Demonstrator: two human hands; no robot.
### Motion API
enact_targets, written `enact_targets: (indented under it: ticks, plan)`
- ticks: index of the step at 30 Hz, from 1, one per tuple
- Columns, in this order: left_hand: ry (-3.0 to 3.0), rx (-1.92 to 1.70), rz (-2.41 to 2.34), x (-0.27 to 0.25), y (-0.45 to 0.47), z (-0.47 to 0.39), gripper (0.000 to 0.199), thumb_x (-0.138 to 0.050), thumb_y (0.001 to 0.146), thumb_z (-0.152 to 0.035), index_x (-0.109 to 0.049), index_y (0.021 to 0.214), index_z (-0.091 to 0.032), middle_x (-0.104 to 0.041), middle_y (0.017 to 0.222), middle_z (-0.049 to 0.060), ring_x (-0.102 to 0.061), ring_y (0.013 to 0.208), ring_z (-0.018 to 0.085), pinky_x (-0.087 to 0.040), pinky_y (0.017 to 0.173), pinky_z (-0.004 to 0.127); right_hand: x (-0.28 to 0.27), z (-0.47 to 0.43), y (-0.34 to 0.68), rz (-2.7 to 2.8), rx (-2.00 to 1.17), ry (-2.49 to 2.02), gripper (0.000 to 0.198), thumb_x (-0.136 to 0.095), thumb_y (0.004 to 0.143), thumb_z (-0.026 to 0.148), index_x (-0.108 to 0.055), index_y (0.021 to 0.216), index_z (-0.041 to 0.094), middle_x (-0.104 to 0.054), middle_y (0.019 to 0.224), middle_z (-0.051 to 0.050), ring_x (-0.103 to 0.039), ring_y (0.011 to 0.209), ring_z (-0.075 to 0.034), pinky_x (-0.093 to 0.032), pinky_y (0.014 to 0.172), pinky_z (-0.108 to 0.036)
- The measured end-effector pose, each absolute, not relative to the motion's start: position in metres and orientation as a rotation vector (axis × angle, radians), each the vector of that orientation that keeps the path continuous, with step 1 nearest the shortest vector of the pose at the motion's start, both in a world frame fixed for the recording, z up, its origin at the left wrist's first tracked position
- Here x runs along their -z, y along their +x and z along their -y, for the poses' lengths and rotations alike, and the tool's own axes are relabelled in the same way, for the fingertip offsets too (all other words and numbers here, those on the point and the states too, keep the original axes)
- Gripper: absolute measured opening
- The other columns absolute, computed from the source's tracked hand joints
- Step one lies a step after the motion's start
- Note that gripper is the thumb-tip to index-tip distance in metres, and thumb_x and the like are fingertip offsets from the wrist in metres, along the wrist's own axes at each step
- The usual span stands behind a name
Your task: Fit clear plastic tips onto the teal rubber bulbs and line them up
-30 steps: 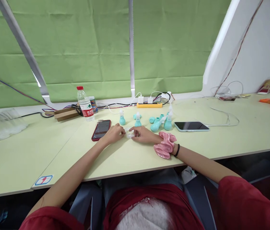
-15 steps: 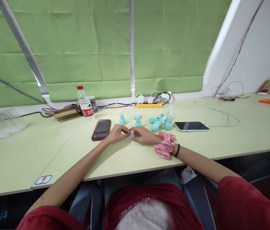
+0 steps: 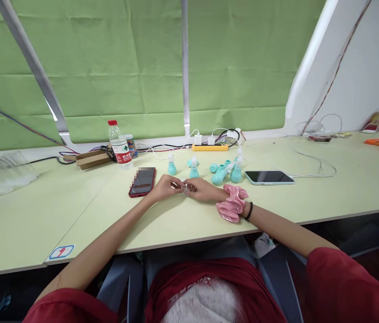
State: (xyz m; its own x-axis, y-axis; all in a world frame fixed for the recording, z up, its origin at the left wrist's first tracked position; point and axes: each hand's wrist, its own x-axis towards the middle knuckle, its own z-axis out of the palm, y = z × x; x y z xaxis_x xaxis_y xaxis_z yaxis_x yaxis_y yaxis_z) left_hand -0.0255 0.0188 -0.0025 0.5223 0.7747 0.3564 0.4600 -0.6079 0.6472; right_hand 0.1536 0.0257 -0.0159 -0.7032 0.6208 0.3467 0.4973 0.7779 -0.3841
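My left hand (image 3: 167, 188) and my right hand (image 3: 203, 189) meet over the table, both with fingers pinched. Between their fingertips is a small clear piece (image 3: 185, 189), too small to make out fully. Just beyond my hands, a teal bulb with a clear tip (image 3: 172, 167) stands upright, and a second such bulb (image 3: 193, 168) stands close to my right fingers. Farther right, a third bulb (image 3: 236, 173) is upright beside one lying on its side (image 3: 219, 176). Loose teal parts (image 3: 214, 168) lie behind them.
A phone in a red case (image 3: 142, 182) lies left of my hands; another phone (image 3: 269, 177) lies to the right. Behind are a water bottle (image 3: 121, 150), a cardboard tray (image 3: 93, 159) and a yellow power strip (image 3: 210, 147) with cables. Clear plastic bags (image 3: 4, 176) lie far left.
My fingertips have shifted slightly around the small clear piece. Everything else on the table stays where it was.
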Motion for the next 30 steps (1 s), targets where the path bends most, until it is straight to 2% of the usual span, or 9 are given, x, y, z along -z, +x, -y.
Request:
enact_targets:
  ticks: [6,9,13,17,24,30]
  plan:
    - [2.502,-0.874,-1.080,0.000,-0.025,-0.017,0.016,-0.056,0.067,-0.024,-0.067,0.076,-0.016,-0.065,0.074,0.004,-0.056,0.067,0.013,-0.045,0.064,0.024,0.017,-0.027,0.154,2.479,-0.392,-0.857,0.024,-0.048,0.072,0.019,-0.053,0.095,0.013,-0.054,0.066,0.000,-0.046,0.057,-0.009,-0.032,0.055,-0.019]
    - [2.628,-0.861,-1.086,-0.002,-0.025,-0.015,0.016,-0.055,0.069,-0.025,-0.067,0.077,-0.018,-0.063,0.072,0.004,-0.054,0.069,0.013,-0.042,0.062,0.023,0.020,-0.029,0.153,2.454,-0.408,-0.874,0.017,-0.050,0.070,0.020,-0.055,0.085,0.012,-0.054,0.064,0.000,-0.046,0.056,-0.008,-0.033,0.054,-0.019]
    - [2.704,-0.779,-1.081,-0.002,-0.025,-0.014,0.020,-0.052,0.071,-0.025,-0.066,0.083,-0.019,-0.058,0.070,0.003,-0.050,0.061,0.010,-0.039,0.058,0.022,0.021,-0.030,0.152,2.464,-0.398,-0.861,0.011,-0.051,0.069,0.021,-0.055,0.072,0.011,-0.053,0.061,0.000,-0.045,0.054,-0.008,-0.032,0.052,-0.019]
    - [2.736,-0.714,-1.111,-0.003,-0.025,-0.013,0.022,-0.053,0.070,-0.024,-0.065,0.087,-0.019,-0.057,0.069,0.003,-0.049,0.061,0.010,-0.039,0.060,0.022,0.020,-0.030,0.152,2.475,-0.383,-0.856,0.012,-0.049,0.070,0.021,-0.055,0.072,0.011,-0.053,0.061,-0.001,-0.044,0.054,-0.008,-0.032,0.052,-0.019]
    - [2.908,-0.690,-1.146,-0.002,-0.024,-0.011,0.020,-0.048,0.072,-0.023,-0.064,0.083,-0.019,-0.055,0.074,0.004,-0.050,0.071,0.014,-0.039,0.063,0.024,0.020,-0.029,0.152,2.493,-0.361,-0.844,0.010,-0.048,0.070,0.020,-0.054,0.072,0.012,-0.052,0.062,0.000,-0.043,0.055,-0.008,-0.031,0.052,-0.019]
    - [3.169,-0.505,-1.210,0.003,-0.016,-0.008,0.019,-0.041,0.074,-0.018,-0.060,0.078,-0.015,-0.053,0.073,0.006,-0.048,0.076,0.017,-0.039,0.061,0.026,0.021,-0.030,0.151,2.487,-0.339,-0.842,0.005,-0.047,0.068,0.016,-0.051,0.069,0.013,-0.050,0.064,0.000,-0.042,0.056,-0.008,-0.031,0.053,-0.019]
